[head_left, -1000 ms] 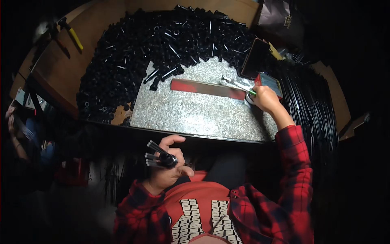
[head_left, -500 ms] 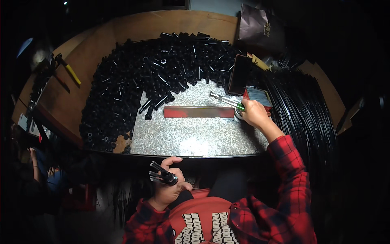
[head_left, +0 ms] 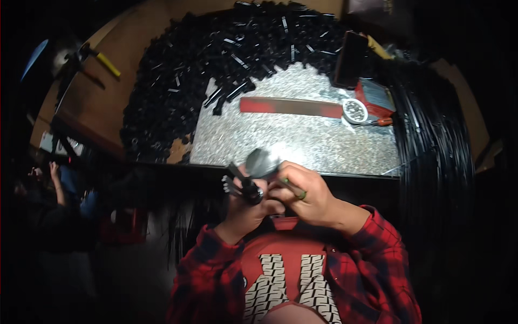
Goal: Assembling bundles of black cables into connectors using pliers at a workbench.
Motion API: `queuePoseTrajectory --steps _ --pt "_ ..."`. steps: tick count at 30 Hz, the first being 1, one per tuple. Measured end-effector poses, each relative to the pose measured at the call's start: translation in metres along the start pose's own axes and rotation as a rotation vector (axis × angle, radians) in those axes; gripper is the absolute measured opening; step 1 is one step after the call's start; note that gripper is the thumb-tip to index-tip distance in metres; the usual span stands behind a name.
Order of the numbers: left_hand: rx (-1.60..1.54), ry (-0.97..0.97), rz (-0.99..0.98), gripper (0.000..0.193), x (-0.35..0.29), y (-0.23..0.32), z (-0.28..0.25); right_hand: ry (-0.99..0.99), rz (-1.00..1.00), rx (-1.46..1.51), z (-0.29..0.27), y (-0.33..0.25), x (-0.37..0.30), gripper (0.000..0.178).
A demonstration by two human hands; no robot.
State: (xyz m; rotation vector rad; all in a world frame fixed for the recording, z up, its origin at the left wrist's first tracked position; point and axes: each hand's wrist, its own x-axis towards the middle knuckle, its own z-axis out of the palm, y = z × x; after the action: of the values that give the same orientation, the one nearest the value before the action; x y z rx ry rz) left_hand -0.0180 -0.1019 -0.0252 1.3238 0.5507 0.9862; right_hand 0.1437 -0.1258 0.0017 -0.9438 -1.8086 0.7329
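Both my hands are close together in front of my body, just below the worktop's near edge. My left hand [head_left: 240, 209] is closed round a black tubular part [head_left: 251, 191] with several thin prongs sticking out to the left. Against it, my right hand [head_left: 313, 194] grips a slim metal tool with green on its handle [head_left: 294, 189]. A blurred, rounded silver shape [head_left: 263, 163] shows above the fingers; whether it belongs to the tool I cannot tell. The fingers hide where tool and part meet.
A speckled metal plate [head_left: 253, 135] bears a red bar [head_left: 291, 107] and a white cup of small bits [head_left: 354, 110]. Beside them are an orange-handled tool [head_left: 384, 122], a red box [head_left: 372, 105] and a phone [head_left: 349, 59]. Black parts [head_left: 216, 48] are heaped behind; black rods [head_left: 437, 129] hang right.
My right hand has moved from beside the red box down to my left hand, bringing the metal tool. The white cup now shows fully. The whole view has shifted.
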Motion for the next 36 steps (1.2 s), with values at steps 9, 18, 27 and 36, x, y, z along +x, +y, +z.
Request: queuePoseTrajectory --steps 9,18,27,36 --pt "-0.044 0.062 0.045 0.075 -0.012 -0.017 -0.008 -0.062 0.074 -0.023 0.008 0.002 -0.005 0.016" --pt "-0.091 0.057 -0.093 0.079 -0.011 -0.012 -0.009 -0.061 -0.042 -0.101 0.011 -0.001 -0.002 0.021" --pt "0.063 0.058 0.061 0.081 -0.01 -0.019 -0.012 -0.011 0.103 0.085 0.018 0.008 -0.012 0.019" --pt "-0.229 -0.003 0.02 0.081 -0.008 -0.01 -0.007 -0.013 0.031 -0.033 0.018 0.003 -0.006 0.019"
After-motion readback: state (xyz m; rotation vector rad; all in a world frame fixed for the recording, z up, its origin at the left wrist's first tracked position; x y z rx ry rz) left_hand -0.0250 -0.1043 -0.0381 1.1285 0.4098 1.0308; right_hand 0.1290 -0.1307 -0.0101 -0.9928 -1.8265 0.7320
